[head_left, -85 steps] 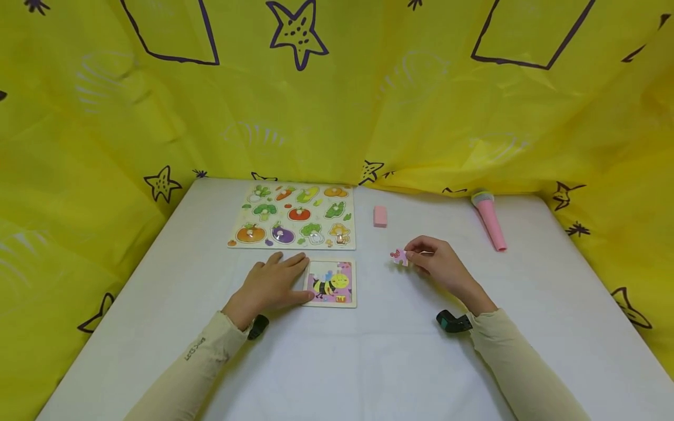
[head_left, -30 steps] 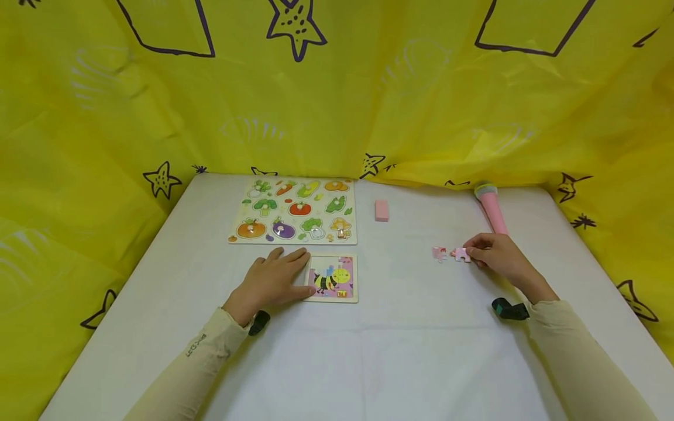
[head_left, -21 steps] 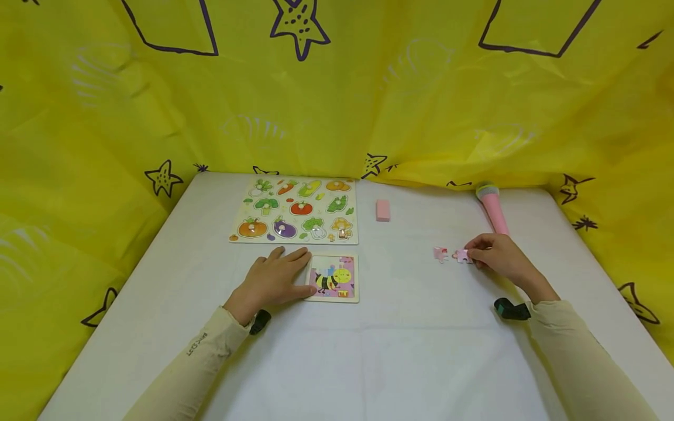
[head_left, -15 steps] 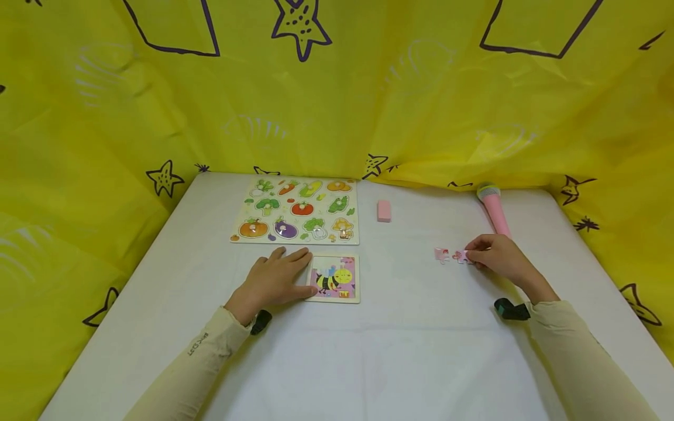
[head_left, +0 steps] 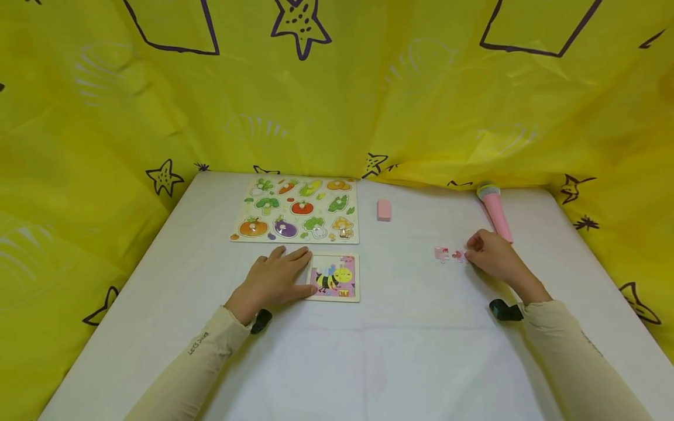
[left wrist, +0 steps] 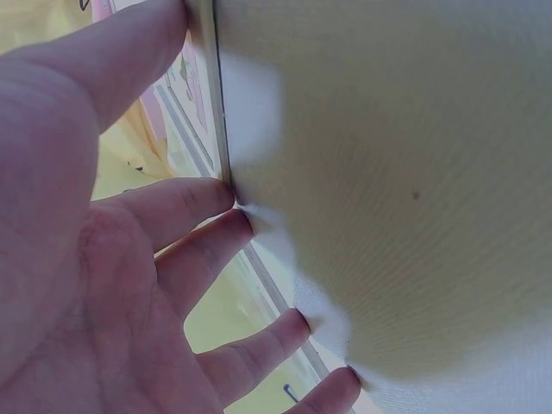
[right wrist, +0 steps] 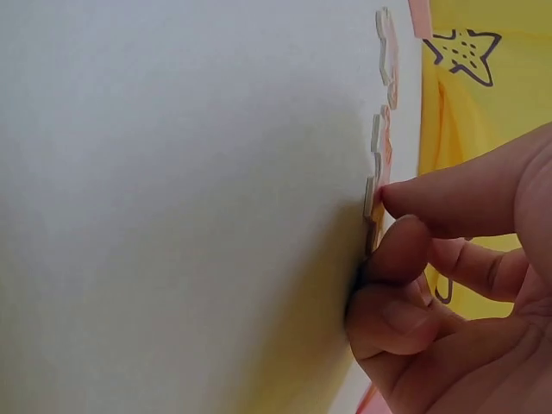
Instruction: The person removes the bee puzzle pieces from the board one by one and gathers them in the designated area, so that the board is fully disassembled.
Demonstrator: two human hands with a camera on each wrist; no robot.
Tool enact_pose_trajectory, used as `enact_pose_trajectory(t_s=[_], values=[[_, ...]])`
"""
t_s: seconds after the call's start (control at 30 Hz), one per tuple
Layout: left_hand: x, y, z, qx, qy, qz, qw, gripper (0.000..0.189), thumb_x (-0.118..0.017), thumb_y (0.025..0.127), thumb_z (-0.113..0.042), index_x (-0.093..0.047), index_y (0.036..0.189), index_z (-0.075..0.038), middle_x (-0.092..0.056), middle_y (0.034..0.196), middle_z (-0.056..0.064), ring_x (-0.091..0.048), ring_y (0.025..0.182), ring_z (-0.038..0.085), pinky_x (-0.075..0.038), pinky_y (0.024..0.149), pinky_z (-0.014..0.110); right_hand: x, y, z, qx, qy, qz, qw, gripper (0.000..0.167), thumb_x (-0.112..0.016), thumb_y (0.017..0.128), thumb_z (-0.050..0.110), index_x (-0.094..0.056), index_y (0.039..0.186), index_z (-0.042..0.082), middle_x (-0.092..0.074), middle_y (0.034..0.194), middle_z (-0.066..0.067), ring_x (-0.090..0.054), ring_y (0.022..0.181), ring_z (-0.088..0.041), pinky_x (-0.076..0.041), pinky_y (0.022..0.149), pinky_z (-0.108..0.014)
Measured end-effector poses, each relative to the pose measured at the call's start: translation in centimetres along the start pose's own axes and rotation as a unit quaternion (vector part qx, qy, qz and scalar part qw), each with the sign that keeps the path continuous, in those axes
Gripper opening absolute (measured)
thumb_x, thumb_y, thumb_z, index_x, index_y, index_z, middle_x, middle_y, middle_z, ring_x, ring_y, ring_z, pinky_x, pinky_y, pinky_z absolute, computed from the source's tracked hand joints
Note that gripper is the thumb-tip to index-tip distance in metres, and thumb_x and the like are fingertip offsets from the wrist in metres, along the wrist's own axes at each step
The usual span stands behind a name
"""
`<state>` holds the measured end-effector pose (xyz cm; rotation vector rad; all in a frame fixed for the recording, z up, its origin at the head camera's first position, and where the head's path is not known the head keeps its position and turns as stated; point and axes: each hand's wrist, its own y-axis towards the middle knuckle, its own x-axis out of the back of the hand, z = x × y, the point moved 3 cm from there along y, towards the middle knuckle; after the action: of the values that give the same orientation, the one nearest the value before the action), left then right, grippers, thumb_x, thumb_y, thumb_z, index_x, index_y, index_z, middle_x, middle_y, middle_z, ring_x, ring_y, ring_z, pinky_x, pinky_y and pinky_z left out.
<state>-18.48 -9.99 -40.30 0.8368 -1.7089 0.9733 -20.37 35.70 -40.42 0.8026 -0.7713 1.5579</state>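
My left hand (head_left: 275, 282) lies with fingers spread along the left side of a small framed jigsaw (head_left: 333, 278) with a bee picture. Its thumb touches the frame's lower left edge, and its fingertips rest on the white tabletop in the left wrist view. The upper left of the picture shows a pale bare patch. To the right, my right hand (head_left: 494, 255) pinches a pink puzzle piece (head_left: 458, 255) at its right side, low at the tabletop. Thumb and curled index finger meet that piece in the right wrist view. A second pink puzzle piece (head_left: 440, 254) lies just left of it.
Behind the jigsaw is a vegetable peg puzzle board (head_left: 292, 210). A pink block (head_left: 384, 210) stands to its right, and a pink toy microphone (head_left: 495, 211) lies beyond my right hand. A yellow patterned curtain (head_left: 337, 105) hangs around the white table (head_left: 411, 362).
My right hand has moved right with the puzzle piece and brought it down beside the other piece. Over the last second the piece has turned in my fingers. My left hand has stayed put.
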Motion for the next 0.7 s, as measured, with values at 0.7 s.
enact_pose_trajectory(t_s=[0.7], values=[[0.2,-0.1,-0.1,0.004,-0.003,0.004,1.0000,0.084,-0.070,0.099,-0.059,-0.045,0.165,-0.013,-0.038,0.171,0.004,-0.033,0.153,0.048,-0.036,0.115,0.068,-4.1,1.7,8.3,0.092,0.066,-0.026,0.9932,0.012,-0.068,0.099,0.001,-0.070,0.108,-0.006,-0.067,0.100,-0.017,-0.061,0.089,-0.031,-0.050,0.081,-0.042]])
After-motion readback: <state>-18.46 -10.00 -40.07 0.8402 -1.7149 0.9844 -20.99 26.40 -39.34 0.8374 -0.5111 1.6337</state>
